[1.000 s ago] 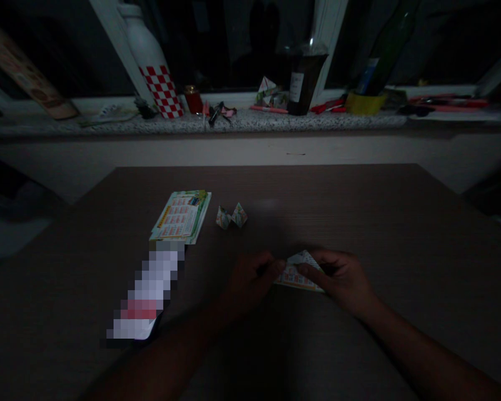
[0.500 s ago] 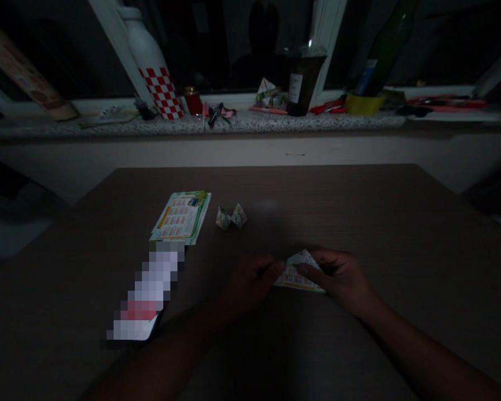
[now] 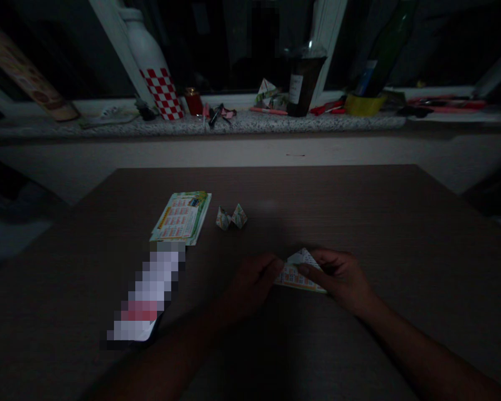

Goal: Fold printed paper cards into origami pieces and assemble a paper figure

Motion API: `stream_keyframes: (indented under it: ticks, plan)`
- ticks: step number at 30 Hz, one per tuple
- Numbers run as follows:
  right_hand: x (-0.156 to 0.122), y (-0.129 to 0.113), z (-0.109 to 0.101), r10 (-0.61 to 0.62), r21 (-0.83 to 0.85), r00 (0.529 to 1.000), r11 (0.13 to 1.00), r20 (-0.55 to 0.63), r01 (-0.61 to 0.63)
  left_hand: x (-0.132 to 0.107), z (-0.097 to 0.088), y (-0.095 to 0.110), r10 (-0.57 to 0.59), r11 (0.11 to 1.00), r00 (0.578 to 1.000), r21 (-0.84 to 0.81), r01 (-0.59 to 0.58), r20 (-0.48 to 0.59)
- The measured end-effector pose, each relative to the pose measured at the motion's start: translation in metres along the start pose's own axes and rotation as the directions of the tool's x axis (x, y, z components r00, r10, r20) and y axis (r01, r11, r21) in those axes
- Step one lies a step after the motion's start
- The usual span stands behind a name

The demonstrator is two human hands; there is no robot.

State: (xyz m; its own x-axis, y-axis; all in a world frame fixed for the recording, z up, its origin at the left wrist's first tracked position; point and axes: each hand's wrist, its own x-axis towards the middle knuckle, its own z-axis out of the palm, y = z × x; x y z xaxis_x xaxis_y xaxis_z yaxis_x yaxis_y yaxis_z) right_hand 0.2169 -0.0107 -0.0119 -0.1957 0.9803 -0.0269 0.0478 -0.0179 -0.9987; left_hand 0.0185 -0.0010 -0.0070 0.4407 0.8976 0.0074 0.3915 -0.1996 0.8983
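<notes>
Between my hands, low over the table, is a folded sheet of printed paper (image 3: 299,277) with a pointed top and rows of orange print. My left hand (image 3: 256,278) pinches its left end between thumb and fingers. On the other side, my right hand (image 3: 344,278) grips the right part, thumb across the front and fingers behind. A small folded paper figure (image 3: 231,218) with two points stands beyond my left hand. Farther left lies a stack of printed sheets (image 3: 179,217), with a phone (image 3: 150,295) below it, its screen blurred out.
Along the granite windowsill (image 3: 242,123) stand a white bottle with red checks (image 3: 158,78), a small red jar (image 3: 193,101), a dark plastic cup (image 3: 303,83), another folded paper piece (image 3: 267,92) and a green bottle (image 3: 386,50) by a yellow tape roll (image 3: 364,104).
My left fingers have shifted very slightly at the paper's left end. My right hand and the things on the table look the same.
</notes>
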Motion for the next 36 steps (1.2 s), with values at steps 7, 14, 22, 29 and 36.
stream_keyframes:
  ticks: [7,14,22,29,36]
  plan:
    - [0.001,-0.001,0.001,0.013,0.050,1.000,0.999,-0.014,-0.012,-0.004,-0.002,-0.002,0.129,0.991,0.977,0.048,-0.123,-0.168]
    - [0.002,0.006,-0.001,0.052,0.203,0.999,0.978,-0.010,-0.049,-0.003,-0.001,-0.006,0.002,0.994,0.976,-0.104,-0.025,-0.216]
    - [0.002,0.008,-0.005,-0.050,0.119,0.999,0.992,-0.001,0.050,0.005,-0.003,-0.010,-0.036,0.936,0.993,-0.353,-0.004,-0.108]
    - [-0.001,-0.002,-0.003,-0.196,0.012,0.975,0.981,0.102,0.196,0.003,0.000,-0.005,0.019,0.961,1.000,-0.274,-0.023,-0.017]
    - [0.001,0.007,-0.005,-0.079,-0.085,0.995,0.993,0.058,0.083,0.002,-0.007,-0.007,0.051,0.998,0.997,0.045,-0.048,-0.050]
